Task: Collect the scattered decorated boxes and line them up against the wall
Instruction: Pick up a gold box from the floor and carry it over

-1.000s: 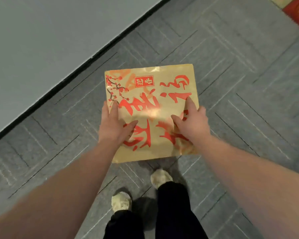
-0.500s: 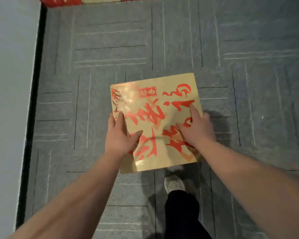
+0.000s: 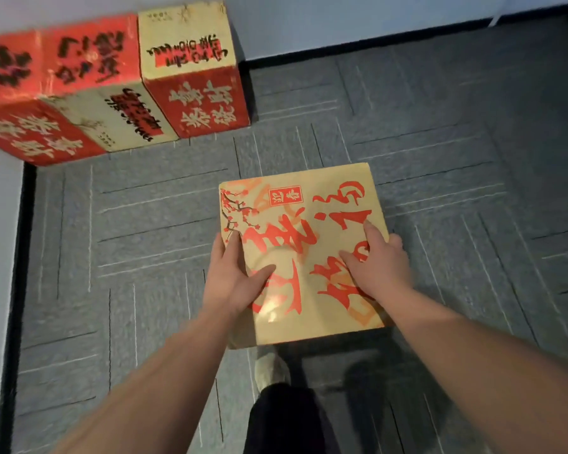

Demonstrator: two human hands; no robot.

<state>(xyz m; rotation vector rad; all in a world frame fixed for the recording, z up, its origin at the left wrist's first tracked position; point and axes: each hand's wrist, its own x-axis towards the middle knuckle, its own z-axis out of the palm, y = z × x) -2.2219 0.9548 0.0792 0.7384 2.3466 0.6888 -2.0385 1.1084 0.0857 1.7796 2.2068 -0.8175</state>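
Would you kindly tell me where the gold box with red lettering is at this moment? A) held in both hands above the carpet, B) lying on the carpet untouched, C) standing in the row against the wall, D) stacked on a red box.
A: the left hand and right hand grip the gold box over the carpet, short of the row of boxes.

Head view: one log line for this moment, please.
carry | left hand + right hand hold gold box above carpet | red-and-cream boxes lined at wall | gold box not yet placed
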